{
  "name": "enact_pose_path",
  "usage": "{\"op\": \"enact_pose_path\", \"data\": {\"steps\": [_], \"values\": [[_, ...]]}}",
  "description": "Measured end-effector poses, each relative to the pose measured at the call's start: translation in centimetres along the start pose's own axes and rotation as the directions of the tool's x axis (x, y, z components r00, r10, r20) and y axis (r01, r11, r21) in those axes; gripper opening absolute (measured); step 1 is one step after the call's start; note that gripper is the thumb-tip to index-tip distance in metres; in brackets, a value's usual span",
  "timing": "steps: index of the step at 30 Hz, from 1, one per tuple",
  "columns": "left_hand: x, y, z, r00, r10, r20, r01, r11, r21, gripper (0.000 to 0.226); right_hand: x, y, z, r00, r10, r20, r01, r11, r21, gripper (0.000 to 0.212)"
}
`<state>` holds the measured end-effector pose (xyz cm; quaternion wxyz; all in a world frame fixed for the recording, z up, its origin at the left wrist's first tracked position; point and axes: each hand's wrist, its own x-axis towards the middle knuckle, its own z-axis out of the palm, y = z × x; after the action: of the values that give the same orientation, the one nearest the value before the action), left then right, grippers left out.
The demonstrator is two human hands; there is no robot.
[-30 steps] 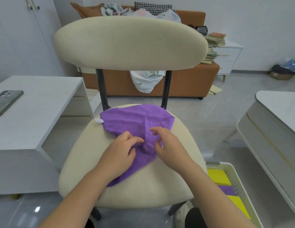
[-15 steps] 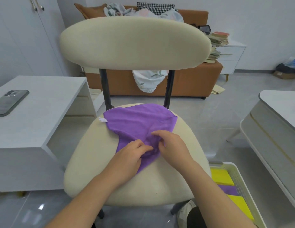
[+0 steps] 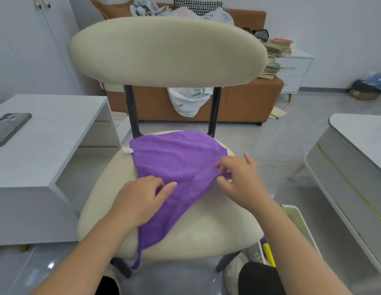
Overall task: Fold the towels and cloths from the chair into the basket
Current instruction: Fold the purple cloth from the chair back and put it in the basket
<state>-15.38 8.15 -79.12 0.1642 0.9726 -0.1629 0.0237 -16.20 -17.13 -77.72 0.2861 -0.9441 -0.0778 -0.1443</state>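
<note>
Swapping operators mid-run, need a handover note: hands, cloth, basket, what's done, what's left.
Left hand lies on the purple cloth, fingers curled; pinch unclear. Right hand pinches its right edge.
Cloth is spread on the chair seat, one corner hanging off the front.
Done: yellow cloth lies in the basket, on the floor at right.
To do: fold this cloth, put it in the basket.

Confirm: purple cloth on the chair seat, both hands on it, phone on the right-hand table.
Wrong table: the head view shows the phone on the left-hand table. The purple cloth lies on the chair seat, left hand and right hand on it.
</note>
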Motion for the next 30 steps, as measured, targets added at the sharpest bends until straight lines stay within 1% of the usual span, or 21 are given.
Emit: {"op": "enact_pose_path", "data": {"steps": [3,6,8,9,10,11,12,13,14,15,16,17,19,21,22,24,28,30], "values": [[0.3,-0.2,-0.1,0.996,-0.071,-0.048,0.076,0.991,0.112,0.054,-0.7,0.4,-0.6,0.995,0.008,0.099,-0.015,0.997,0.072,0.009],[0.4,-0.1,0.3,0.982,-0.164,-0.098,0.178,0.970,0.168,0.036,-1.1,0.9,-1.2,0.971,0.052,0.232,-0.062,0.997,0.037,0.016],[0.5,0.2,0.7,0.966,-0.200,-0.163,0.226,0.961,0.158,0.025,-1.4,0.8,-1.8,0.925,0.092,0.369,-0.104,0.995,0.011,0.021],[0.6,0.5,0.9,0.958,-0.207,-0.200,0.241,0.957,0.163,0.024,-1.6,0.6,-2.1,0.884,0.114,0.453,-0.144,0.989,0.032,0.023],[0.7,0.8,1.1,0.951,-0.228,-0.211,0.266,0.948,0.175,0.027,-1.8,0.2,-2.4,0.838,0.130,0.530,-0.203,0.976,0.081,0.027],[0.8,1.0,1.5,0.947,-0.272,-0.170,0.302,0.934,0.191,0.036,-1.9,-0.1,-2.6,0.805,0.140,0.577,-0.264,0.954,0.138,0.032],[0.9,1.1,1.8,0.940,-0.328,-0.098,0.342,0.917,0.205,0.049,-1.8,-0.3,-2.5,0.807,0.144,0.573,-0.296,0.938,0.181,0.036],[1.0,1.1,2.3,0.927,-0.375,-0.007,0.368,0.905,0.216,0.061,-1.6,-0.4,-2.3,0.848,0.151,0.508,-0.285,0.938,0.196,0.037],[1.0,0.9,2.8,0.912,-0.403,0.079,0.378,0.899,0.223,0.071,-1.1,-0.2,-1.9,0.906,0.158,0.393,-0.240,0.956,0.168,0.034],[1.2,0.7,3.2,0.901,-0.411,0.136,0.375,0.898,0.231,0.077,-0.6,0.0,-1.3,0.952,0.151,0.265,-0.185,0.976,0.111,0.028],[1.4,0.3,3.6,0.901,-0.404,0.159,0.362,0.901,0.239,0.080,0.0,0.2,-0.6,0.973,0.131,0.189,-0.143,0.989,0.049,0.024],[1.6,0.0,3.9,0.908,-0.387,0.163,0.343,0.908,0.242,0.081,0.4,0.3,0.2,0.976,0.115,0.185,-0.117,0.993,0.002,0.030],[2.1,-0.7,3.9,0.927,-0.341,0.157,0.299,0.923,0.241,0.081,0.8,0.4,2.1,0.944,0.123,0.305,-0.103,0.991,-0.083,0.054],[2.5,-1.3,3.8,0.945,-0.287,0.158,0.248,0.941,0.231,0.080,0.6,0.5,4.1,0.900,0.171,0.401,-0.087,0.972,-0.219,0.067],[2.7,-1.7,3.7,0.951,-0.265,0.159,0.227,0.947,0.226,0.079,0.5,0.6,4.9,0.889,0.192,0.416,-0.068,0.953,-0.295,0.069],[3.0,-2.4,3.6,0.956,-0.247,0.157,0.210,0.952,0.221,0.078,0.3,0.5,5.7,0.887,0.221,0.405,-0.060,0.926,-0.373,0.070],[3.3,-2.6,3.6,0.962,-0.248,0.117,0.218,0.950,0.224,0.076,0.1,0.4,5.8,0.895,0.247,0.371,-0.080,0.908,-0.410,0.074],[3.2,-2.1,3.2,0.975,-0.220,0.037,0.207,0.951,0.229,0.071,0.0,0.4,5.8,0.898,0.260,0.354,-0.097,0.903,-0.418,0.074]]}}
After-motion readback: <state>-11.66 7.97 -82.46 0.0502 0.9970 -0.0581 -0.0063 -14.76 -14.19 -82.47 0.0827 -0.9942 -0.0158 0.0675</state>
